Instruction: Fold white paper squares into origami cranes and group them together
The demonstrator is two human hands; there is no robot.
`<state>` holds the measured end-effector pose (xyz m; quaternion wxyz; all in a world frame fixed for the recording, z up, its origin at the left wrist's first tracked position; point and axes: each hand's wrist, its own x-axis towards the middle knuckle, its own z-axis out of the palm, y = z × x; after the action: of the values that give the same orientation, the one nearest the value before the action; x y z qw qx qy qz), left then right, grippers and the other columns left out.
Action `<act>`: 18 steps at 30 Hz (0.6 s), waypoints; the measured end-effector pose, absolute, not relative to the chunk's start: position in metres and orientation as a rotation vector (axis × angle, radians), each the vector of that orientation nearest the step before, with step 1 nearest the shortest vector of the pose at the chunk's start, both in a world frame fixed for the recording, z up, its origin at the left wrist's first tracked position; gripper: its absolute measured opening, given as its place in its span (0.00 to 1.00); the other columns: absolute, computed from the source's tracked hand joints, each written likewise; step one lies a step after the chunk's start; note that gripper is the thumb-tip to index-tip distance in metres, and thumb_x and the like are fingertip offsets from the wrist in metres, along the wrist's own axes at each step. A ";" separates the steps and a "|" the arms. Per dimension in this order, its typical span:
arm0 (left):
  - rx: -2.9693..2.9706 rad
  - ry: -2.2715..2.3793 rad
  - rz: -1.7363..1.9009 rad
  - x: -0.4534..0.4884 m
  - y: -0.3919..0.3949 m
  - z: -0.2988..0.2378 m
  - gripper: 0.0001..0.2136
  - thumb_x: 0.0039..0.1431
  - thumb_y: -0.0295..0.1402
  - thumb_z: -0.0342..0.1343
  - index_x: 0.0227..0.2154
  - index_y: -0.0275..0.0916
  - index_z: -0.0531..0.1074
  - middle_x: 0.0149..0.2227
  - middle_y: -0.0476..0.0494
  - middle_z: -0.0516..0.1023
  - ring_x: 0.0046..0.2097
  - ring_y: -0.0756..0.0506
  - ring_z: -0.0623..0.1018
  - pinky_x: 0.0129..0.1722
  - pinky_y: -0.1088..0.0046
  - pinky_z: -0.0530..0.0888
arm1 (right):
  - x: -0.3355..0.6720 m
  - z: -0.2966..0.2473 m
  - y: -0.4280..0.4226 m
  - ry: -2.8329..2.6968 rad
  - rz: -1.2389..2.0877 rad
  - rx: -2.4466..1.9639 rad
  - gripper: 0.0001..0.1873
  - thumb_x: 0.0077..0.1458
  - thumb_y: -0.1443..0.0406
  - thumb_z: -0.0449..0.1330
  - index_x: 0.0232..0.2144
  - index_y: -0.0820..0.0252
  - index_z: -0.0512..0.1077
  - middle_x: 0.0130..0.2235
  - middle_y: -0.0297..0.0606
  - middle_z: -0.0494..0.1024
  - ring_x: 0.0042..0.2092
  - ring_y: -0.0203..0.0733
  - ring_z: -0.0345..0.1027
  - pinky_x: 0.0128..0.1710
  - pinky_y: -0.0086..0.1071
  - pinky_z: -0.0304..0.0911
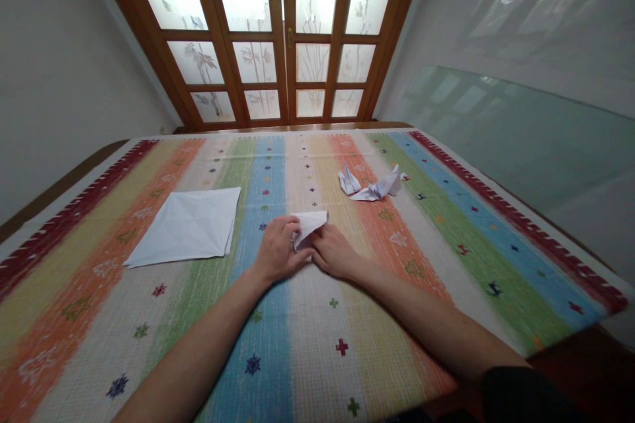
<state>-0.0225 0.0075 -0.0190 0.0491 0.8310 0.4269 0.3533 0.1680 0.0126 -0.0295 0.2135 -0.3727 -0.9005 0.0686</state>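
A small piece of folded white paper (311, 221) is between my two hands, just above the striped cloth at the middle of the table. My left hand (276, 248) grips its left side, with the fingers bent at its edge and the thumb reaching in below. On the right side, my right hand (333, 250) is closed around the lower right part of the paper; its fingertips are partly hidden. Beyond and to the right lie white folded-paper cranes (380, 186), close together. A stack of white paper sheets (191, 225) lies flat to the left of my left hand.
A striped tablecloth (342, 370) with small printed figures covers the table. Past the far edge stand wooden doors (288, 66) with frosted panes. A glass panel (520, 145) is at the wall on the right.
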 end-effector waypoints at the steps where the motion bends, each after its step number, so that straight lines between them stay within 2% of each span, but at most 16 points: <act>1: 2.494 1.221 1.080 -0.026 0.011 -0.020 0.26 0.47 0.44 0.65 0.47 0.39 0.66 0.54 0.32 0.70 0.55 0.35 0.70 0.53 0.53 0.67 | 0.168 -0.029 0.013 -2.490 0.215 -1.038 0.23 0.52 0.69 0.54 0.52 0.63 0.65 0.53 0.54 0.70 0.53 0.57 0.62 0.50 0.51 0.63; 3: 2.396 1.137 1.006 -0.033 0.019 -0.021 0.46 0.38 0.47 0.70 0.59 0.39 0.56 0.62 0.29 0.61 0.62 0.32 0.64 0.58 0.49 0.63 | 0.169 -0.027 0.014 -2.448 0.290 -1.034 0.26 0.51 0.70 0.53 0.54 0.64 0.62 0.55 0.55 0.67 0.54 0.57 0.61 0.51 0.51 0.63; 5: 2.287 1.119 0.918 -0.038 0.025 -0.023 0.53 0.36 0.45 0.71 0.64 0.41 0.48 0.64 0.29 0.58 0.63 0.32 0.63 0.60 0.49 0.62 | 0.172 -0.024 0.015 -2.374 0.404 -1.030 0.29 0.49 0.72 0.52 0.56 0.64 0.60 0.55 0.55 0.66 0.54 0.55 0.62 0.52 0.50 0.63; 8: 2.178 1.147 0.860 -0.042 0.029 -0.025 0.52 0.39 0.42 0.70 0.65 0.44 0.46 0.64 0.31 0.60 0.62 0.34 0.65 0.61 0.49 0.62 | 0.175 -0.020 0.017 -2.282 0.586 -1.002 0.35 0.45 0.74 0.52 0.58 0.64 0.57 0.56 0.53 0.67 0.53 0.52 0.64 0.53 0.47 0.63; 13: 2.184 1.273 0.842 -0.037 0.033 -0.027 0.47 0.44 0.43 0.68 0.64 0.41 0.50 0.60 0.31 0.66 0.59 0.34 0.69 0.58 0.50 0.65 | 0.177 -0.019 0.018 -2.246 0.673 -0.991 0.39 0.42 0.74 0.53 0.60 0.60 0.54 0.58 0.51 0.66 0.51 0.48 0.67 0.52 0.45 0.65; 18: 2.298 1.465 0.796 -0.028 0.036 -0.025 0.40 0.49 0.46 0.64 0.62 0.37 0.55 0.56 0.31 0.71 0.57 0.34 0.70 0.56 0.52 0.66 | 0.179 -0.017 0.016 -2.258 0.664 -0.946 0.41 0.40 0.75 0.52 0.60 0.59 0.54 0.61 0.50 0.64 0.56 0.49 0.64 0.55 0.45 0.63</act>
<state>-0.0277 0.0362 -0.0247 0.1507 0.8002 0.5100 0.2773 0.1788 0.0164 -0.0170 0.2979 -0.3561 -0.8497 0.2499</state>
